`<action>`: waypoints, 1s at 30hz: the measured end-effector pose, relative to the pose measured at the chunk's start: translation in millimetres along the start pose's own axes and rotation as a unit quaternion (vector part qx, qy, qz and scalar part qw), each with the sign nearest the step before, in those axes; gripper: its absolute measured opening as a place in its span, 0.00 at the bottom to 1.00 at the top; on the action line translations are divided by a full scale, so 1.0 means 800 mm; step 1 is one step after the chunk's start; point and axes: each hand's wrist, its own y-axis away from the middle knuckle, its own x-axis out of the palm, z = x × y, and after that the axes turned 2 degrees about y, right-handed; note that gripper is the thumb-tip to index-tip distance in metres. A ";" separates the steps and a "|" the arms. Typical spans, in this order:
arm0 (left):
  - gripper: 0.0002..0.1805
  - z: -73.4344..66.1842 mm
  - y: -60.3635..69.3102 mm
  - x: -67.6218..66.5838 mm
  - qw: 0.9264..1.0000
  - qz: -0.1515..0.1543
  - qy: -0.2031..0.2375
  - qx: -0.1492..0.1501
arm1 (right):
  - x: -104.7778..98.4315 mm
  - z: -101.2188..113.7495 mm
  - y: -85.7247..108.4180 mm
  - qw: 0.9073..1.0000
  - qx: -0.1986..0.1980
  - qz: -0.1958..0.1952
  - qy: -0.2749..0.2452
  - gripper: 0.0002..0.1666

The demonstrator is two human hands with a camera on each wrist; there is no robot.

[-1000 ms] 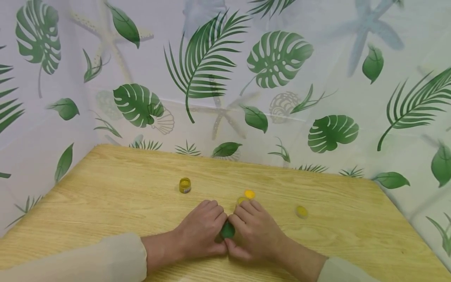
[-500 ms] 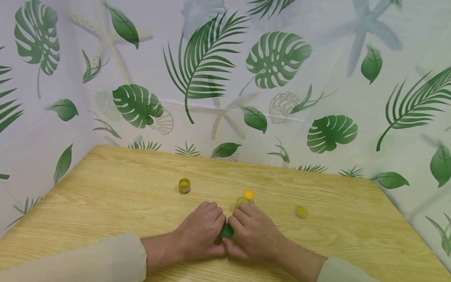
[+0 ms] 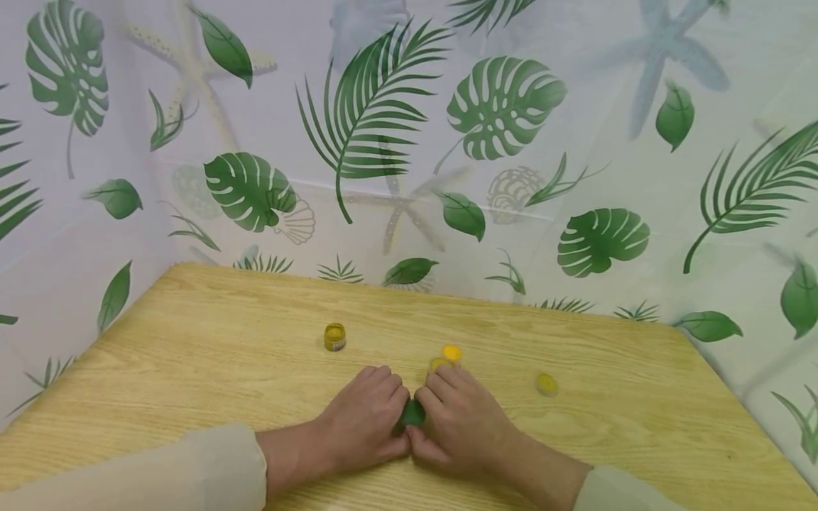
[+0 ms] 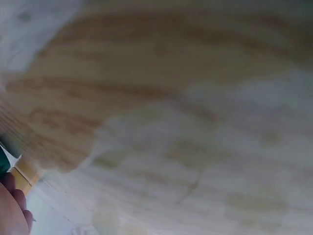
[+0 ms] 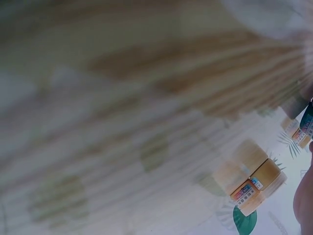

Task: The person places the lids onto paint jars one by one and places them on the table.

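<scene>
A small green paint jar (image 3: 413,413) sits between my two hands, low in the middle of the head view. My left hand (image 3: 366,417) grips it from the left, and my right hand (image 3: 465,419) grips it from the right, with knuckles and thumbs close together. Most of the jar is hidden by the fingers. In the right wrist view a label shows on the green jar (image 5: 307,120) at the right edge. Just beyond my right hand are a yellow jar (image 3: 439,363), partly covered by the knuckles, and an orange-topped jar (image 3: 451,352).
An uncapped ochre paint jar (image 3: 335,337) stands farther back, left of the hands. To the right lies a small yellow round piece (image 3: 546,384), perhaps a lid. Leaf-printed cloth (image 3: 409,234) closes off the wooden table (image 3: 224,341) at the back and sides.
Both hands stay on the green jar and shift only slightly. The visible green part sits a touch higher than half a second ago. The other jars have not moved.
</scene>
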 end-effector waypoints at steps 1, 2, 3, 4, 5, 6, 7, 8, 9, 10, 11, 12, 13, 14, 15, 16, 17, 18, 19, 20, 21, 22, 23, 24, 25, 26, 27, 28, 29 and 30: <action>0.18 -0.001 0.000 0.000 1.000 0.005 -0.003 -0.005 | 0.000 0.000 0.000 1.000 0.010 0.008 0.000 0.17; 0.18 -0.001 -0.001 -0.001 1.000 0.011 -0.005 -0.010 | 0.000 0.000 0.000 1.000 0.020 0.015 0.001 0.17; 0.18 -0.001 -0.001 -0.001 1.000 0.017 -0.008 -0.017 | 0.001 -0.001 0.001 0.999 0.029 0.018 0.004 0.17; 0.17 -0.002 -0.002 -0.002 0.999 0.023 -0.010 -0.022 | 0.001 -0.001 0.001 0.999 0.041 0.025 0.006 0.17; 0.17 -0.002 -0.002 -0.002 0.999 0.030 -0.015 -0.026 | 0.001 0.000 0.001 0.998 0.049 0.028 0.010 0.17; 0.18 -0.002 -0.002 -0.003 0.999 0.035 -0.019 -0.030 | 0.001 0.000 0.001 0.998 0.058 0.031 0.014 0.17; 0.18 -0.002 -0.002 -0.003 0.998 0.039 -0.023 -0.033 | 0.001 0.000 0.001 0.997 0.067 0.036 0.018 0.17; 0.18 -0.001 -0.003 -0.003 0.998 0.041 -0.026 -0.035 | 0.002 0.000 0.002 0.996 0.075 0.038 0.023 0.17; 0.18 -0.001 -0.003 -0.003 0.998 0.042 -0.031 -0.036 | 0.002 0.001 0.002 0.995 0.083 0.041 0.029 0.17; 0.19 0.000 -0.002 -0.003 0.998 0.044 -0.035 -0.034 | 0.002 0.001 0.002 0.994 0.090 0.045 0.033 0.17; 0.19 0.000 -0.002 -0.003 0.998 0.046 -0.039 -0.034 | 0.002 0.001 0.002 0.993 0.097 0.047 0.037 0.17; 0.19 0.000 -0.002 -0.003 0.998 0.048 -0.038 -0.035 | 0.002 0.001 0.002 0.992 0.105 0.050 0.041 0.17; 0.19 0.001 -0.002 -0.003 0.997 0.051 -0.037 -0.035 | 0.001 0.001 0.002 0.991 0.112 0.053 0.046 0.17; 0.19 0.001 -0.002 -0.003 0.997 0.055 -0.037 -0.034 | 0.001 0.001 0.002 0.990 0.119 0.056 0.050 0.17; 0.19 0.001 -0.002 -0.003 0.997 0.059 -0.036 -0.034 | 0.001 0.001 0.002 0.989 0.127 0.060 0.054 0.16; 0.19 0.001 -0.002 -0.003 0.997 0.063 -0.034 -0.034 | 0.001 0.001 0.002 0.987 0.133 0.064 0.057 0.16; 0.19 0.001 -0.001 -0.003 0.997 0.066 -0.032 -0.035 | 0.000 0.001 0.002 0.986 0.138 0.068 0.061 0.16; 0.19 0.001 -0.001 -0.003 0.997 0.069 -0.030 -0.035 | 0.000 0.000 0.003 0.985 0.144 0.073 0.064 0.16; 0.19 0.001 -0.001 -0.004 0.996 0.071 -0.030 -0.035 | 0.000 0.000 0.003 0.983 0.149 0.078 0.067 0.16; 0.18 0.001 -0.001 -0.004 0.996 0.072 -0.031 -0.034 | 0.001 -0.001 0.004 0.982 0.153 0.085 0.072 0.17; 0.18 0.001 -0.001 -0.003 0.996 0.072 -0.031 -0.035 | 0.001 -0.001 0.004 0.980 0.158 0.090 0.076 0.18; 0.18 0.001 -0.001 -0.003 0.996 0.071 -0.032 -0.034 | 0.001 -0.001 0.004 0.979 0.161 0.097 0.080 0.19; 0.18 0.001 -0.001 -0.003 0.996 0.070 -0.033 -0.035 | 0.001 -0.002 0.004 0.977 0.165 0.103 0.084 0.21; 0.18 0.001 0.000 -0.003 0.996 0.070 -0.033 -0.035 | 0.001 -0.003 0.004 0.976 0.168 0.110 0.088 0.22; 0.17 0.001 0.000 -0.003 0.996 0.069 -0.033 -0.036 | 0.001 -0.003 0.004 0.974 0.171 0.118 0.094 0.24; 0.17 0.001 0.000 -0.003 0.996 0.069 -0.032 -0.037 | 0.001 -0.004 0.004 0.972 0.174 0.125 0.100 0.24; 0.17 0.001 0.000 -0.003 0.996 0.069 -0.032 -0.038 | 0.001 -0.005 0.005 0.970 0.176 0.130 0.105 0.25; 0.17 0.001 0.000 -0.003 0.996 0.069 -0.032 -0.039 | 0.001 -0.007 0.005 0.969 0.177 0.132 0.108 0.25; 0.17 0.001 0.000 -0.003 0.996 0.069 -0.031 -0.041 | 0.002 -0.008 0.005 0.969 0.177 0.131 0.113 0.24; 0.17 0.001 0.001 -0.004 0.996 0.069 -0.030 -0.042 | 0.002 -0.009 0.006 0.969 0.176 0.128 0.117 0.23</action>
